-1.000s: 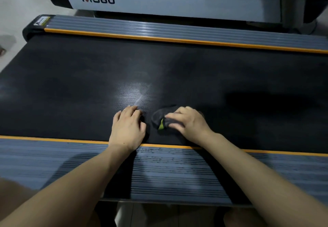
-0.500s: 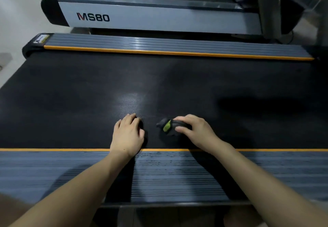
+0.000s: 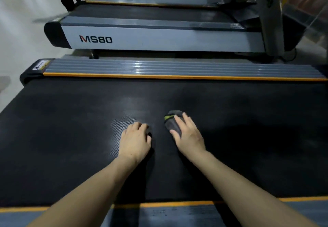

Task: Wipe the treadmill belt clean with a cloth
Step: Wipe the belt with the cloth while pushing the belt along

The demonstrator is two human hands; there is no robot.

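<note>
Small dark grey cloth w/ green patch (image 3: 173, 120) is pressed under straight fingers (image 3: 184, 123) of right hand (image 3: 189, 136). Left hand (image 3: 134, 140) is rested on textured black treadmill belt (image 3: 71, 129), fingers loosely curled, nothing held.

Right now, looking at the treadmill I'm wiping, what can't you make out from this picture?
- Cloth: the right hand covers much of it in the head view, so its full shape is hidden.
- Left hand: its fingertips curl under, out of sight.
- Belt: dim light hides any remaining dirt; the right edge cuts it off.
- Yellow label on the far rail: too small to read.
</note>
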